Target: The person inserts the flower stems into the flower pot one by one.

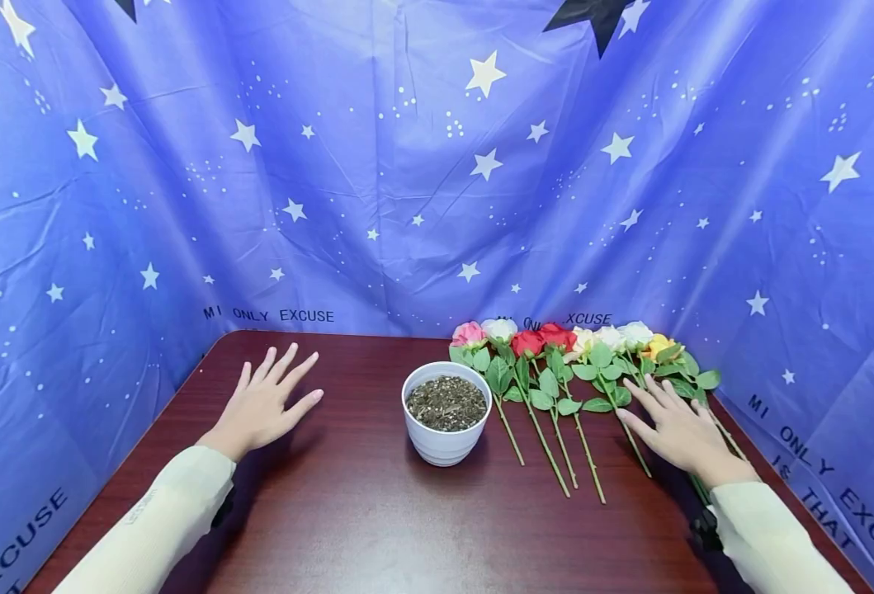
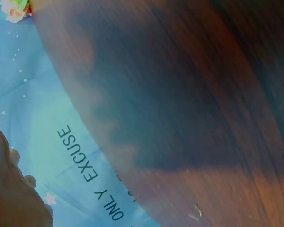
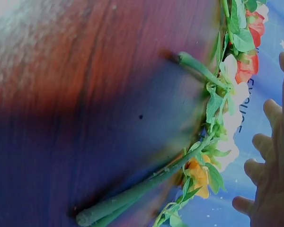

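Near the middle of the table stands a white pot (image 1: 447, 445) filled with dark soil (image 1: 446, 403). My left hand (image 1: 262, 410), fingers spread, hovers over the table to the left of the pot and casts a shadow on the wood. My right hand (image 1: 677, 431) is also spread and holds nothing; it overlaps the stems of the rightmost flowers in the head view. Several roses lie in a row right of the pot, blooms toward the back: a pink rose (image 1: 470, 334), red roses (image 1: 558, 337), white roses (image 1: 635, 333) and a yellow rose (image 1: 659, 346).
The dark red wooden table (image 1: 333, 511) carries everything. A blue curtain (image 1: 377, 165) printed with stars and lettering surrounds its back and sides. Long green stems (image 3: 142, 184) stretch across the wood below my right hand, with their cut ends toward the front.
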Demonstrator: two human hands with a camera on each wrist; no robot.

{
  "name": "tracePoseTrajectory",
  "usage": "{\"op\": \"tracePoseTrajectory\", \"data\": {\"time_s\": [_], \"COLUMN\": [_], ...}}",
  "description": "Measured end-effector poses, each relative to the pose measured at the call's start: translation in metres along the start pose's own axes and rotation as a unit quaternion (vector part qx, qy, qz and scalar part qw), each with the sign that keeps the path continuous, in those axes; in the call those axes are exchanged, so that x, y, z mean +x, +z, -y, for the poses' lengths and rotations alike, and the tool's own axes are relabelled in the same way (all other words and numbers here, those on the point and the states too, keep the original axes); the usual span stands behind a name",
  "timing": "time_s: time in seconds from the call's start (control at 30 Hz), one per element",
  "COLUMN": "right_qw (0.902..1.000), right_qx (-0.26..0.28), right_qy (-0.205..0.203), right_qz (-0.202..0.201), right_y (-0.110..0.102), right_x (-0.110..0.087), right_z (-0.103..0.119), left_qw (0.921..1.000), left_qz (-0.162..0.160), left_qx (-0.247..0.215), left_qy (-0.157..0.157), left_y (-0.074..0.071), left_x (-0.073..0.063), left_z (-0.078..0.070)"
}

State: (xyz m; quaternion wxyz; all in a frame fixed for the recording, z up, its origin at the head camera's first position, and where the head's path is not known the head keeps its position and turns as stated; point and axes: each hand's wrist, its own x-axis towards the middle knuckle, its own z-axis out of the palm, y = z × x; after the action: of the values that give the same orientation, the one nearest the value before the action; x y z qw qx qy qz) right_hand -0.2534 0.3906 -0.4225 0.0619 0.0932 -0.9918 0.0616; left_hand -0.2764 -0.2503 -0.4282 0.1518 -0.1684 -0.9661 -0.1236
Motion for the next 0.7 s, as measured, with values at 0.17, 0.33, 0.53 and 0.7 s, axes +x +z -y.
{"op": "tracePoseTrajectory", "data": {"time_s": [0.17,0.33,0.53,0.7], "right_qw": [0.9999,0.9997,0.999,0.998], "right_qx": [0.007,0.02,0.035,0.053], "right_qy": [-0.01,-0.014,-0.025,-0.034], "right_qz": [-0.006,-0.004,-0.008,-0.011], "right_y": [0.001,0.003,0.003,0.005], "right_x": [0.0,0.001,0.003,0.006], "right_z": [0.002,0.005,0.012,0.019], "left_qw": [0.9994,0.9952,0.9849,0.9725], "left_qz": [0.004,0.008,0.011,0.036], "left_qx": [-0.034,-0.096,-0.171,-0.229], "left_qy": [-0.008,-0.016,-0.026,-0.024], "left_y": [0.003,0.006,0.013,0.019], "left_x": [0.001,0.002,0.005,0.007], "left_z": [-0.004,-0.01,-0.021,-0.03]}}
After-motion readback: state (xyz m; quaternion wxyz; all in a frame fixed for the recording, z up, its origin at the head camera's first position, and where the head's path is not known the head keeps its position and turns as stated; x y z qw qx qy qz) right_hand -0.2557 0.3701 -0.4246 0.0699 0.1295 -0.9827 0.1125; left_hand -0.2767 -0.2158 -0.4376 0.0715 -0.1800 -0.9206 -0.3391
